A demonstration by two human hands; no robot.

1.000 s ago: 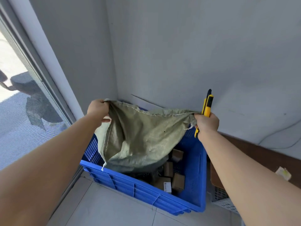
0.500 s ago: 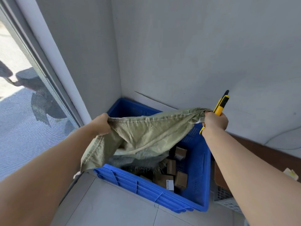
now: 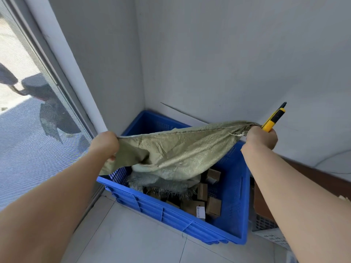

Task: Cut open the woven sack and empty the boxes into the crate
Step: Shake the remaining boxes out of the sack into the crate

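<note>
Gripping sack (image 3: 180,149) corners: left hand (image 3: 105,144), right hand (image 3: 260,137) plus knife (image 3: 273,118); boxes (image 3: 213,205) in crate (image 3: 171,215).

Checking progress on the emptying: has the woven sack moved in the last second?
Yes. The woven sack has come down and toward the person: the far rim of the blue crate, hidden behind it before, now shows above its top edge.

A bare storage or goods-handling corner: plain grey painted walls (image 3: 228,54) meet just beyond the fingers of the left hand (image 3: 104,145) and right hand (image 3: 261,138), with pale floor tiles (image 3: 123,234) below. Under the fingers stands a blue perforated plastic crate (image 3: 171,215) holding small brown cardboard boxes (image 3: 213,206). A grey perforated plastic bin (image 3: 272,237) lies below the right fingers, and a large mesh-screened window (image 3: 28,139) is left of the left fingers.
</note>
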